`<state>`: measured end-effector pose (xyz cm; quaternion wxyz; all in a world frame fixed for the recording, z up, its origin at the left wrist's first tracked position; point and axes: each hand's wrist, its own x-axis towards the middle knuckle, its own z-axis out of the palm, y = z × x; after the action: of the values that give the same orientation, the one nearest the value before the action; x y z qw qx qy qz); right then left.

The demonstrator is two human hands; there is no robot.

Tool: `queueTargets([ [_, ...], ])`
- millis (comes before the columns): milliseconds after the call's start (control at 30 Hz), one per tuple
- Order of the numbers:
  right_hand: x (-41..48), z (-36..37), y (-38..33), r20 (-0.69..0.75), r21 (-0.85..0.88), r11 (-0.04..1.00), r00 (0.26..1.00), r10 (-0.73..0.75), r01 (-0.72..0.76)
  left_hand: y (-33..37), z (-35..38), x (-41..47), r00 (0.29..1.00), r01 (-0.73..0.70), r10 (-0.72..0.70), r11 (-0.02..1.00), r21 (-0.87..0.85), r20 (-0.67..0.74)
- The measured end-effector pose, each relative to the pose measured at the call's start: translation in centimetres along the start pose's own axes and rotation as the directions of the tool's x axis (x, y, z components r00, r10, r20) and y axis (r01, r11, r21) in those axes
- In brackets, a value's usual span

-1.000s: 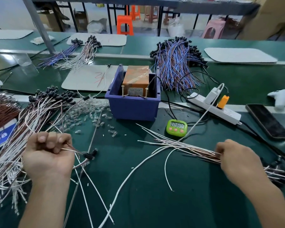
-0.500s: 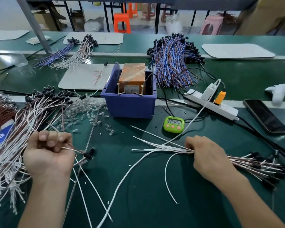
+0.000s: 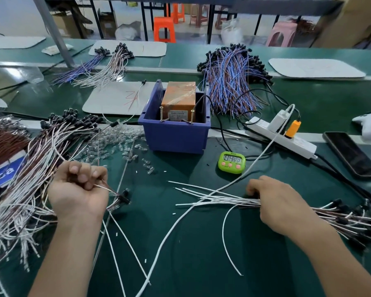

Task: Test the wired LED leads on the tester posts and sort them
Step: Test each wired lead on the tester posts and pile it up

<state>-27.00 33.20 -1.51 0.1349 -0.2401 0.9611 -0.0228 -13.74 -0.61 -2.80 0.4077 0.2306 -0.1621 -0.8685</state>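
My left hand (image 3: 78, 190) is a fist gripping a wired LED lead (image 3: 118, 197); its black LED head pokes out to the right, over the green mat. My right hand (image 3: 276, 202) rests on a bundle of white and brown leads (image 3: 219, 200) lying across the mat, fingers curled over the bundle. The bundle's bare ends fan out left, its black heads lie to the right. Behind, the orange tester (image 3: 179, 99) sits in a blue bin (image 3: 174, 136), with two brass posts (image 3: 161, 113) standing at its front. A large heap of white and brown leads (image 3: 30, 168) lies at the left.
Clear loose LEDs (image 3: 114, 144) are scattered left of the bin. A green timer (image 3: 231, 162) sits right of it, then a white power strip (image 3: 281, 133), a black phone (image 3: 351, 155) and black cables. A blue and brown lead pile (image 3: 231, 80) lies behind the bin.
My right hand slid left along the bundle on the mat, from its right end toward the middle. My left hand stayed where it was, keeping hold of its lead.
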Motion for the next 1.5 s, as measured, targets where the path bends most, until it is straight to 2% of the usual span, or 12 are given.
queueTargets([
  [67, 0.3, -0.8, -1.2, -0.052, 0.185, 0.983, 0.999, -0.006, 0.016, -0.5, 0.2, -0.4, 1.000, 0.009, -0.010, 0.999, 0.044, 0.023],
  [167, 1.2, -1.7, -5.2, -0.198, 0.434, 0.878, 0.972, -0.129, 0.205, -1.5, 0.4, -1.6, 0.997, 0.008, -0.020, 0.986, 0.167, 0.072],
  [300, 2.7, -2.1, -12.7, -0.186, 0.646, 0.698, 0.950, -0.250, 0.310, -3.3, 0.9, -3.4, 0.994, -0.072, 0.041, 0.944, 0.323, 0.101],
  [467, 3.3, -3.6, -20.8, -0.201, 0.749, 0.533, 0.901, -0.385, 0.395, -4.0, 0.6, -5.3, 0.963, -0.199, 0.070, 0.836, 0.512, 0.259],
  [533, 3.7, -4.5, -22.4, -0.189, 0.766, 0.511, 0.896, -0.401, 0.390, -4.1, 0.4, -6.0, 0.939, -0.269, 0.082, 0.779, 0.566, 0.334],
  [700, 4.2, -6.1, -24.2, -0.205, 0.793, 0.446, 0.872, -0.445, 0.414, -4.8, 0.1, -6.4, 0.926, -0.355, 0.118, 0.594, 0.722, 0.358],
  [867, 4.7, -8.5, -22.9, -0.300, 0.920, 0.136, 0.885, -0.357, 0.367, -5.1, -0.7, -6.0, 0.912, -0.358, 0.029, 0.546, 0.757, 0.410],
  [967, 4.8, -9.0, -20.9, -0.342, 0.912, 0.107, 0.878, -0.336, 0.396, -5.2, -0.7, -6.0, 0.905, -0.314, -0.087, 0.522, 0.793, 0.416],
  [1067, 4.3, -8.3, -17.8, -0.351, 0.924, 0.043, 0.886, -0.301, 0.381, -4.8, -0.2, -6.1, 0.898, -0.208, -0.198, 0.596, 0.775, 0.393],
  [1133, 4.0, -7.7, -15.1, -0.345, 0.921, 0.076, 0.891, -0.294, 0.382, -4.5, 0.0, -5.4, 0.924, -0.209, -0.126, 0.626, 0.751, 0.361],
  [1300, 3.9, -6.1, -9.9, -0.199, 0.888, 0.348, 0.933, -0.301, 0.301, -4.3, 0.6, -3.7, 0.957, -0.266, 0.077, 0.615, 0.742, 0.280],
  [1500, 4.2, -3.1, -8.0, -0.147, 0.750, 0.612, 0.966, -0.213, 0.249, -3.9, 1.6, -3.5, 0.902, -0.268, -0.044, 0.722, 0.638, 0.429],
])
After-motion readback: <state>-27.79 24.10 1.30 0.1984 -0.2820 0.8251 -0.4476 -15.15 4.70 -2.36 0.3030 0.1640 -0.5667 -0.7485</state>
